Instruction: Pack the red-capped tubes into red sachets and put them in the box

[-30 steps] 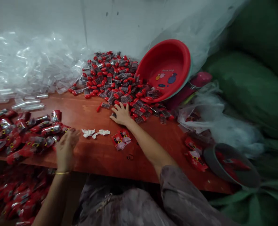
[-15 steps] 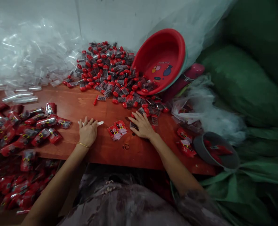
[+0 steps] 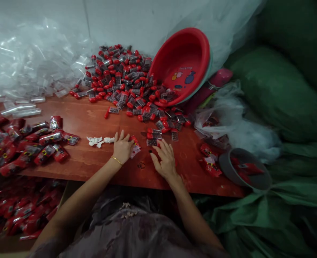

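- The left hand [image 3: 122, 147] is laid flat on the red-brown bench [image 3: 94, 165], its grip spread, pressing down on a small red sachet [image 3: 134, 146] that peeks out from under the fingertips.
- That sachet is seen as flat and glossy, red with a pale, clear end; its print is too small to be read.
- A thin gold bangle [image 3: 116, 161] is worn at the left wrist.
- The right hand [image 3: 165, 160] is rested palm down just beside the left, its grip splayed and apart, nothing clamped in it.
- Just beyond the right fingertips, a few loose capsules [image 3: 154, 136] are found: short clear tubes with dark contents and red caps, lying on their sides.
- Farther out from both hands, a heap of capsules [image 3: 120, 80] of the same kind is piled against the wall, spilling from a tipped red basin [image 3: 186, 61].
- To the left of the left hand, scraps of white paper [image 3: 99, 140] are scattered, close to the fingers.
- Well off to the left, a pile of filled red packets [image 3: 26, 143] is spread along the bench edge, with clear empty tubes [image 3: 21, 79] heaped behind.
- To the right of the right hand, a grey bowl [image 3: 244, 170] with red packets inside is perched at the bench corner, beside green sacks [image 3: 282, 100].
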Motion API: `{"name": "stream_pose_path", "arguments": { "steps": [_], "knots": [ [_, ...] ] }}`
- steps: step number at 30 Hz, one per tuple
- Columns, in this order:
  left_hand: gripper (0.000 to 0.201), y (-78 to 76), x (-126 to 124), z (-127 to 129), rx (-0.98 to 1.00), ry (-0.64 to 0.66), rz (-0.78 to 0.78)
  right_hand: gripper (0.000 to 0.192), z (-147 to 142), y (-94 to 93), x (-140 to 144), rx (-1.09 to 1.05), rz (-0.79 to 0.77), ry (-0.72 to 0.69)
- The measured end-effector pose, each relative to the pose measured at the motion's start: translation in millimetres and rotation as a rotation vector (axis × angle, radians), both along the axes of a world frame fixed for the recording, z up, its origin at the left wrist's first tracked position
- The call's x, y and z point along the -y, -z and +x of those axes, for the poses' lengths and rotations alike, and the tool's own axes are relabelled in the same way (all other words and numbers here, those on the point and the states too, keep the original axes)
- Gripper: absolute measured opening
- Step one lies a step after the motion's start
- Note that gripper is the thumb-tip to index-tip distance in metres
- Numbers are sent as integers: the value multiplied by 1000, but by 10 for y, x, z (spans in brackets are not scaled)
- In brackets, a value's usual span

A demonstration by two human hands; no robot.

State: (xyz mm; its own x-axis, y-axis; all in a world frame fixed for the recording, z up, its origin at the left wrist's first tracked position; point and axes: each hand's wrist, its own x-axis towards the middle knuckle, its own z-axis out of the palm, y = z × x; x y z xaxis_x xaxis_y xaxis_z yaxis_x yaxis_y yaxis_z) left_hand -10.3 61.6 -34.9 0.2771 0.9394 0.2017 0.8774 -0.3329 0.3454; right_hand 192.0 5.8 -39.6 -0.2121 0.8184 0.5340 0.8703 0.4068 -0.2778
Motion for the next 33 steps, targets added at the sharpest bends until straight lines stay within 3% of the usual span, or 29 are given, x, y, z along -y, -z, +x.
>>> {"name": "stream_pose_path", "arguments": {
  "steps": [9, 16, 19, 24, 27, 29, 33],
  "knots": [
    [33, 50, 111, -70, 81, -87, 10, 22, -344, -4, 1, -112, 6, -56],
    [24, 73, 90, -47, 163, -146, 33, 22, -374, 20, 97, -176, -49, -33],
    [29, -19, 157, -57, 227, -200, 51, 25, -427, -34, 59, -353, -109, 11],
    [31, -309, 321, -67, 358, -175, 27, 32, -650, -162, -135, -826, -406, -18],
    [37, -387, 406, -66, 542, -151, 7, 29, -767, -228, -185, -985, -444, -78],
    [49, -379, 456, -52, 779, -205, -89, 31, -800, -258, -162, -989, -392, -42],
    [48, -342, 566, 35, 1345, -304, -532, 33, -799, -264, -45, -823, -294, 28]
  ]
}}
